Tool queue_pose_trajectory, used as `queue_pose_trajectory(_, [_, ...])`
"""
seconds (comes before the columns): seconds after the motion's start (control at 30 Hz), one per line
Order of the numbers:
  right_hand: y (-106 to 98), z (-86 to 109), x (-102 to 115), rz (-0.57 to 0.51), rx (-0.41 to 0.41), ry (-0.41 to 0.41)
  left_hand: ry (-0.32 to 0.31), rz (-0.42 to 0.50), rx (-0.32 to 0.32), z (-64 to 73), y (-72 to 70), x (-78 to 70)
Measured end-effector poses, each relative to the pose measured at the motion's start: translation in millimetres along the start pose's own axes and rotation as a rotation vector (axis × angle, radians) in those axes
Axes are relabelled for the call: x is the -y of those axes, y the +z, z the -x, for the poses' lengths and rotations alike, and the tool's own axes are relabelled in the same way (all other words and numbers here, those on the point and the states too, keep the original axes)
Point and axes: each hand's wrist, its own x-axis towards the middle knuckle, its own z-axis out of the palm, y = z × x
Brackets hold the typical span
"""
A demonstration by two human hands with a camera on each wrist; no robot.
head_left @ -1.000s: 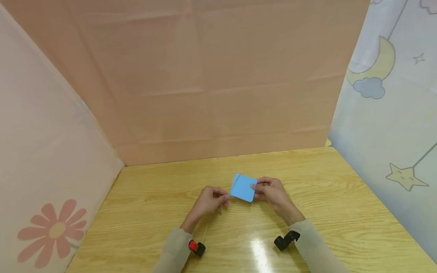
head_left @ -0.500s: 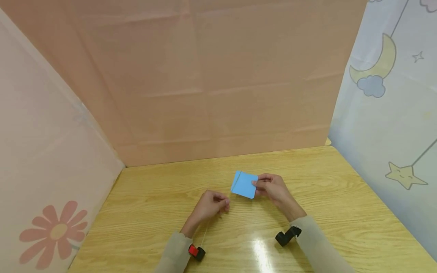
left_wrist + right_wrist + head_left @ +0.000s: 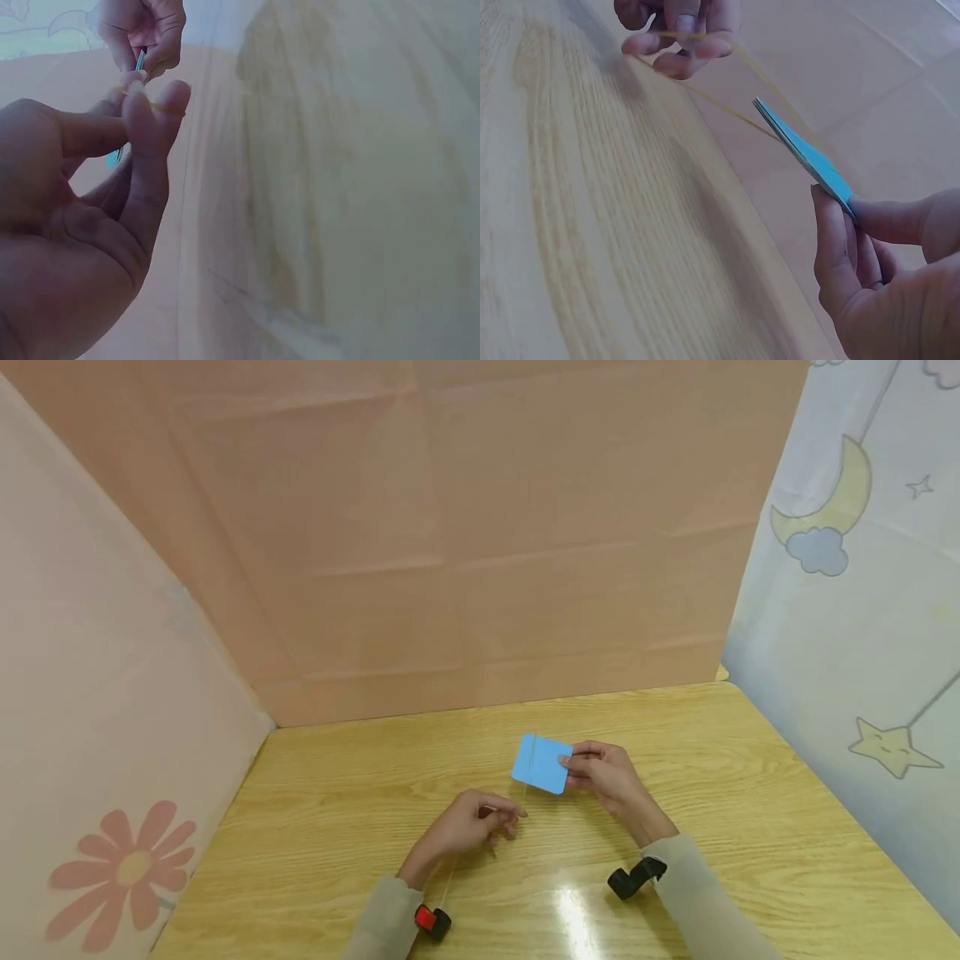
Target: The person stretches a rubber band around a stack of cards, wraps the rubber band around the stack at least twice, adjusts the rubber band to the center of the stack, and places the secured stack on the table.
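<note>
Above the table (image 3: 337, 802) slants a blue, round-cornered card stack (image 3: 546, 766).

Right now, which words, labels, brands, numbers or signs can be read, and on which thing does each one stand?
None can be read.
Cards: no print visible on the blue face.
Band: too thin to show any.
Wrist cameras: too small to tell.
Side walls: drawings only, no letters.

A thin, round-cornered blue card stack (image 3: 550, 768) tilts between thumb and fingers of the right hand (image 3: 611, 778), a yellow rubber band (image 3: 729, 110) stretched from it around fingertips of the left hand (image 3: 472, 822).
</note>
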Motion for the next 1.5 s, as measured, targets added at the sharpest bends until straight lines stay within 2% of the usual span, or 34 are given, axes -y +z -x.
queue_pose_trajectory(0.2, [-0.4,0.5,3.5,-0.016,0.004,0.011,0.034,0.011,-0.013,-3.0,4.8,-4.8])
queue_pose_trajectory(0.4, [2.3,0.2,2.5,-0.01,0.007,0.027,0.041,0.062,0.059,-5.7,10.3,-10.6])
queue_pose_trajectory(0.47, [3.0,0.2,1.7,-0.005,-0.002,0.04,0.066,0.049,0.081,-6.2,12.9,-14.4])
queue_pose_trajectory(0.53, [3.7,0.3,1.1,-0.003,-0.01,0.048,0.103,0.001,0.077,-7.3,16.5,-19.2])
queue_pose_trajectory(0.63, [4.8,0.7,1.0,0.005,-0.02,0.046,0.132,-0.079,0.012,-9.9,23.4,-26.3])
queue_pose_trajectory(0.73, [6.1,1.1,1.9,0.018,-0.039,0.028,0.098,-0.086,-0.099,-12.3,29.8,-30.0])
queue_pose_trajectory(0.87, [5.5,1.9,3.2,0.022,-0.092,0.0,0.033,-0.041,-0.267,-14.3,34.8,-31.8])
queue_pose_trajectory(0.93, [4.7,2.7,3.5,0.016,-0.112,-0.008,0.006,-0.056,-0.335,-14.7,36.1,-32.1])
queue_pose_trajectory(1.03, [3.6,3.9,4.0,0.007,-0.118,-0.017,-0.036,-0.106,-0.388,-14.7,37.5,-31.4])
queue_pose_trajectory(1.17, [3.7,4.5,5.3,-0.001,-0.117,-0.039,-0.05,-0.142,-0.417,-14.3,38.4,-28.3])
queue_pose_trajectory(1.23, [3.8,4.8,6.0,0.001,-0.121,-0.051,-0.052,-0.1,-0.436,-14.2,38.4,-25.7])
queue_pose_trajectory(1.33, [3.7,5.1,6.9,0.008,-0.113,-0.061,-0.059,0.016,-0.453,-14.7,37.4,-22.0])
queue_pose_trajectory(1.5, [3.0,6.1,7.3,0.035,-0.086,-0.066,-0.117,0.245,-0.422,-15.8,35.0,-17.3])
